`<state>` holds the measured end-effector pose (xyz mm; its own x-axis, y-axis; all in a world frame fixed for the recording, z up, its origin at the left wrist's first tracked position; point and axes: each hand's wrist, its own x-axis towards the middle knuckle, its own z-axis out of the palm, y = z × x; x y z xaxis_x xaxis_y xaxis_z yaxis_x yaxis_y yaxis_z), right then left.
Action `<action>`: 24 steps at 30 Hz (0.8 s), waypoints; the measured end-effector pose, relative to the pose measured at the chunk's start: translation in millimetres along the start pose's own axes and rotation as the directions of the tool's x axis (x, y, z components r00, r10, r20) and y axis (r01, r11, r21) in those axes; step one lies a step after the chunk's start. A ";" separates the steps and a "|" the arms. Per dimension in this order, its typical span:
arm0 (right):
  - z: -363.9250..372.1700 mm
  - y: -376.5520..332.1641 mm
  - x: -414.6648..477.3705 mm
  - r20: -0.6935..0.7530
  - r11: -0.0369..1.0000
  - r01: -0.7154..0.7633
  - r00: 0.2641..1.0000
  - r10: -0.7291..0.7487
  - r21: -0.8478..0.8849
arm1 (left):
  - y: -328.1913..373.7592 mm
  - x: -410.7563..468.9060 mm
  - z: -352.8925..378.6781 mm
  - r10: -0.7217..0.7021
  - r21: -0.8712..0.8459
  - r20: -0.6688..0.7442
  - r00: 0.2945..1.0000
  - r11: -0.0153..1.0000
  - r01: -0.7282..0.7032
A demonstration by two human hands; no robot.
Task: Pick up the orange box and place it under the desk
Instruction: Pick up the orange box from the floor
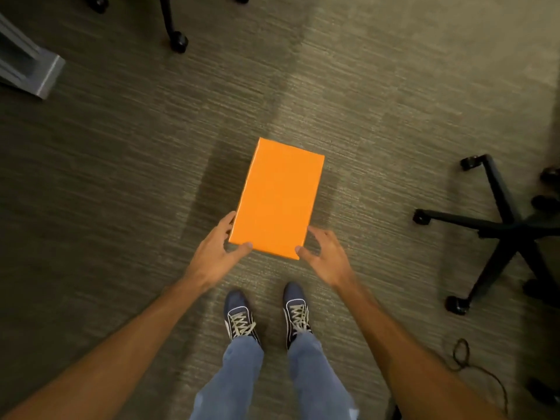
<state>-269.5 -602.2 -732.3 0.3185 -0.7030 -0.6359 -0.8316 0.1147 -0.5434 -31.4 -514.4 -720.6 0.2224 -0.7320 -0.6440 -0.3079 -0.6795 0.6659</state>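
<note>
An orange box (277, 198), rectangular and closed, lies lengthwise in front of me over the carpet. My left hand (216, 250) holds its near left corner, thumb on the top face and fingers along the left side. My right hand (325, 256) holds the near right corner, thumb at the top edge and fingers spread down the right side. I cannot tell whether the box rests on the floor or is raised. No desk top is in view.
My feet in dark laced shoes (266, 313) stand just behind the box. A black wheeled chair base (500, 228) sits at the right, another chair leg with a castor (177, 40) at the top, a grey metal foot (33, 71) at upper left, a cable (472, 365) at lower right.
</note>
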 end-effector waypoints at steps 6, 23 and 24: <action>60.8 64.8 92.7 -0.002 0.984 -0.163 0.987 0.164 0.072 | -89.2 110.1 43.1 -0.107 0.109 0.053 0.993 0.989 0.101; 150.8 151.5 220.4 0.142 0.592 -0.438 0.866 0.479 0.677 | -185.6 258.2 97.2 -0.369 -0.039 0.035 0.929 0.928 0.371; 150.5 152.0 220.7 0.145 0.583 -0.434 0.868 0.475 0.687 | -185.1 258.8 96.5 -0.376 -0.035 0.030 0.926 0.926 0.377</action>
<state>-257.2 -634.2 -1037.7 -0.0524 -0.4536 -0.8897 -0.3105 0.8541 -0.4172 -6.1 -573.2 -1046.8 0.2942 -0.4209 -0.8581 -0.1687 -0.9066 0.3868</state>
